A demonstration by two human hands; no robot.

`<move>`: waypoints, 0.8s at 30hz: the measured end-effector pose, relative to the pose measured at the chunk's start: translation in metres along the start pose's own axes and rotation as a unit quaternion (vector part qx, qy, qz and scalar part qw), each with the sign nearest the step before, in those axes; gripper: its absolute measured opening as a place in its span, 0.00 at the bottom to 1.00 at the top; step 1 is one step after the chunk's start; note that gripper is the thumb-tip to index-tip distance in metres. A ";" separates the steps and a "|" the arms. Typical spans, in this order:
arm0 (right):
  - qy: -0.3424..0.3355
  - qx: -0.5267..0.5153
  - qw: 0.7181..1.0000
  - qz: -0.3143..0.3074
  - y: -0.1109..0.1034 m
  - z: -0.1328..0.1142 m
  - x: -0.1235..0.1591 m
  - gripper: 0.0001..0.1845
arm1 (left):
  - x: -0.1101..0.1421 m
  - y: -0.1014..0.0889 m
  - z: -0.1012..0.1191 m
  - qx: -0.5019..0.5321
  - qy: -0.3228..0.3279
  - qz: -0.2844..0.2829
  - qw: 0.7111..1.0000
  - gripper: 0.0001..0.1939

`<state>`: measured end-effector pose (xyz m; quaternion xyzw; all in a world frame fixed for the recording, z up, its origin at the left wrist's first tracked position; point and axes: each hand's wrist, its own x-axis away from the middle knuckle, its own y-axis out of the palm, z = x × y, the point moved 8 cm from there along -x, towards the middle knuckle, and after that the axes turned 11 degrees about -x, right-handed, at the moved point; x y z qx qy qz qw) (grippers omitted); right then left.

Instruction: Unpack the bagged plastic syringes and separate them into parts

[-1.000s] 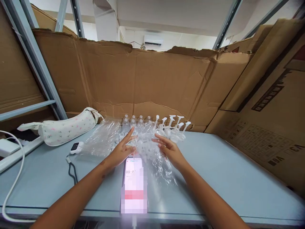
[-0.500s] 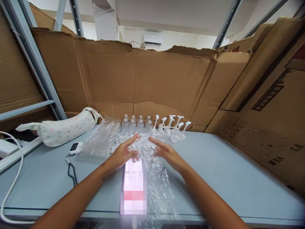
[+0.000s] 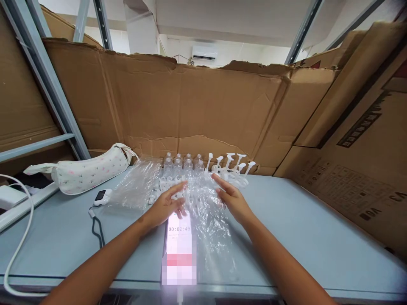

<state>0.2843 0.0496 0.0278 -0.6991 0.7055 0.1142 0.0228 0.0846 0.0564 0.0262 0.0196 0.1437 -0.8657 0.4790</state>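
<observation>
My left hand (image 3: 168,202) hovers above the top end of a phone (image 3: 178,245) whose screen shows a running time; its fingers are apart and hold nothing. My right hand (image 3: 231,197) is spread over the right side of a crinkled clear plastic bag (image 3: 211,237); whether it touches the film I cannot tell. Behind the hands stand several clear plastic bottles (image 3: 187,165) in rows. To their right lie several white pump heads (image 3: 233,169) with long nozzles. Small white caps (image 3: 165,184) sit in front of the bottles, partly behind my left hand.
Another clear plastic bag (image 3: 138,182) lies left of the bottles. Beside it are a small white device (image 3: 102,197) with a dark strap and a floral fabric pouch (image 3: 90,171). A white cable (image 3: 27,237) curves at far left. Cardboard walls (image 3: 197,106) enclose the table's back and right.
My right hand has moved right and slightly up, away from the left hand. The left hand has stayed nearly in place. The bag's near end has shifted a little.
</observation>
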 end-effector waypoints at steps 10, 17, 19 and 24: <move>0.001 -0.007 0.993 -0.122 0.028 -0.004 0.010 0.25 | 0.004 -0.004 0.006 -0.035 -0.009 0.026 0.999 0.27; 0.017 0.061 0.987 -0.146 0.032 0.005 0.010 0.18 | 0.003 -0.023 0.012 -0.065 0.006 0.102 0.993 0.24; 0.000 0.058 0.992 -0.108 0.023 0.003 0.006 0.18 | 0.004 -0.018 0.012 -0.064 0.007 0.059 0.996 0.20; -0.034 0.033 0.998 -0.034 0.007 -0.007 0.002 0.20 | 0.010 0.007 0.012 -0.081 0.039 -0.108 0.990 0.20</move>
